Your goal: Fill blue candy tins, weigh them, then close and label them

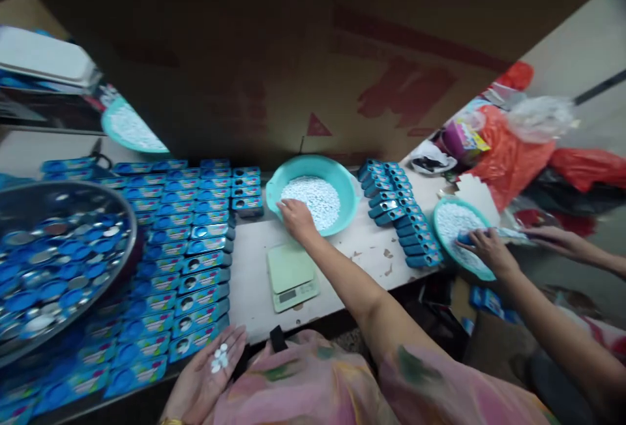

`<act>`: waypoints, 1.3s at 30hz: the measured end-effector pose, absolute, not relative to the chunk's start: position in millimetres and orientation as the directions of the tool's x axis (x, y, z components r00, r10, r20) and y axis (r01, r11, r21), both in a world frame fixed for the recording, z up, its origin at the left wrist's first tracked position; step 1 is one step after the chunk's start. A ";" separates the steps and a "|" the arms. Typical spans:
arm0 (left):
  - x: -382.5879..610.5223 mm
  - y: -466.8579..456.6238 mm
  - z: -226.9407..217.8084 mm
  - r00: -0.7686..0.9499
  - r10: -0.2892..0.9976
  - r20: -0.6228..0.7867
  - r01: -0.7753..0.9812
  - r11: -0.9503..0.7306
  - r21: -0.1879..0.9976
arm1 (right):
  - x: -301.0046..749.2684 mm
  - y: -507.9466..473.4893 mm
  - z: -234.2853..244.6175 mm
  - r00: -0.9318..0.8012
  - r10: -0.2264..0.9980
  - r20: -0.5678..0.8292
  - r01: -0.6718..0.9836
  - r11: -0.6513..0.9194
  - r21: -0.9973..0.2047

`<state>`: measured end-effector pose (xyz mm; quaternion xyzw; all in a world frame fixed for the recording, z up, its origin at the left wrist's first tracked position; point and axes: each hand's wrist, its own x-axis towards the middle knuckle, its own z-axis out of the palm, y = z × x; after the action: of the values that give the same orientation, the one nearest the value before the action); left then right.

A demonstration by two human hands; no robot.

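My left hand (208, 366) is palm up and cupped near the table's front edge, with several small white tablets (220, 358) lying in it. My right hand (296, 216) reaches over the near left rim of a turquoise plastic basin (346, 197). Its fingers are bent together at the edge of the heap of white tablets (320, 202) inside; what they hold, if anything, is too small to make out. Below that forearm, a pale green kitchen scale (292, 272) sits on the table, its small display facing me.
Rows of blue boxes (203, 262) fill the left, beside a large metal bowl (128, 229) of blue and silver discs. More blue boxes (411, 223) stand right of the basin. A co-worker's hand (489, 250) works over another turquoise basin (482, 273). A large cardboard box (274, 60) stands behind.
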<state>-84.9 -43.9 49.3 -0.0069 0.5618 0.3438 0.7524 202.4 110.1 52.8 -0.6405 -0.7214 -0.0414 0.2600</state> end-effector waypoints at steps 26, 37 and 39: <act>-34.6 -48.3 39.2 0.308 0.553 -0.774 -0.467 0.797 0.383 | 207.4 -34.7 61.9 -0.390 0.908 0.155 0.909 0.406 -0.089; -66.4 -54.0 34.4 0.293 0.571 -0.767 -0.524 0.767 0.371 | 260.8 -55.8 37.9 0.075 0.944 0.321 0.864 0.099 -0.494; -67.7 -53.6 32.1 0.295 0.563 -0.772 -0.525 0.770 0.361 | 275.5 -69.9 31.6 0.139 0.946 0.293 0.845 0.041 -0.534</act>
<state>-67.7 -53.6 32.1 0.0193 0.4882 0.3382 0.8043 275.5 -69.9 31.6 -0.6878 -0.6509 0.0815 0.3109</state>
